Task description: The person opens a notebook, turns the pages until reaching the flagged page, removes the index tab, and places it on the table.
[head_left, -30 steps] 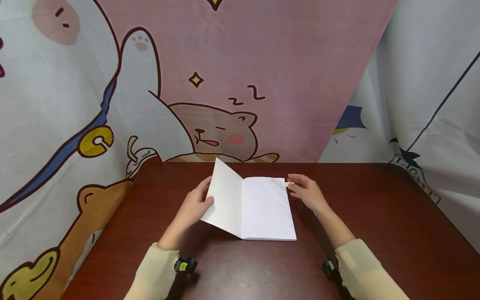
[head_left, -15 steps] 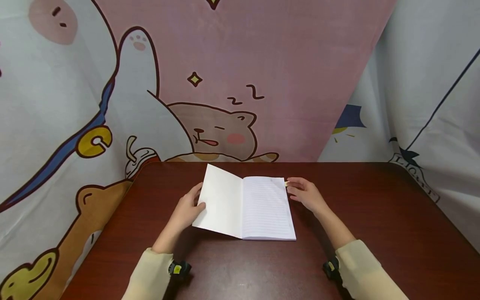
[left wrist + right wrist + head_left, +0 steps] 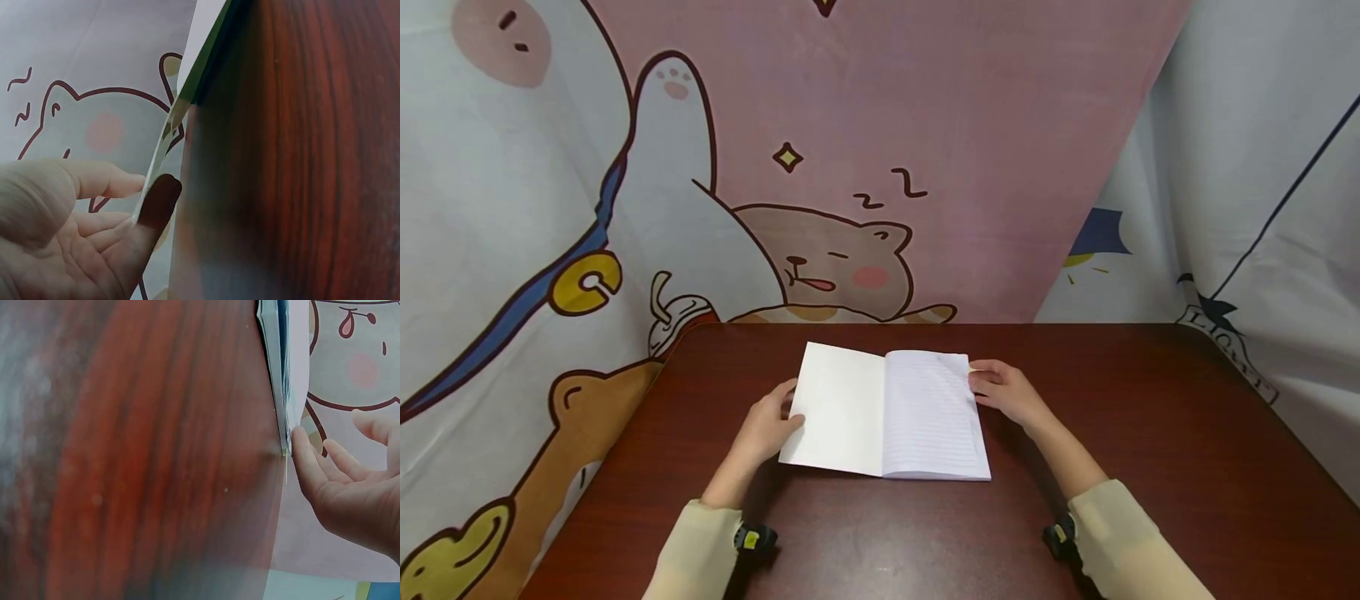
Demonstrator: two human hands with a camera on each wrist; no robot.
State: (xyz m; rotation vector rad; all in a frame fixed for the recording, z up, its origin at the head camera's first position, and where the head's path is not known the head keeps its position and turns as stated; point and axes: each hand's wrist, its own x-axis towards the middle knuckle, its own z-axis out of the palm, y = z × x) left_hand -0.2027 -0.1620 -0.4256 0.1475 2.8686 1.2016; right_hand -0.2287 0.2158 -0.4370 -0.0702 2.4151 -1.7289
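Note:
A notebook lies spread on the table, with its lined right page [image 3: 932, 417] showing and a blank white cover leaf [image 3: 841, 408] at left. My left hand [image 3: 763, 423] pinches that leaf's outer edge, thumb on top and fingers beneath. In the left wrist view the leaf [image 3: 156, 150] runs edge-on between thumb and fingers. My right hand [image 3: 1009, 392] is at the upper right page edge. In the right wrist view its fingertip touches the edge of the pages [image 3: 297, 381], and the thumb stands apart. A thin pale strip [image 3: 286, 470] sticks out beside that fingertip.
The dark red-brown wooden table [image 3: 887, 542] stretches around the notebook. Behind it hangs a pink and white cloth [image 3: 1000, 167] with cartoon animals. A black wrist device [image 3: 755, 538] sits at the left sleeve, another device [image 3: 1060, 537] at the right.
The left hand has moved left and toward me, lowering the leaf nearly flat. The right hand has shifted slightly left onto the page edge, covering the small yellow tab seen there earlier.

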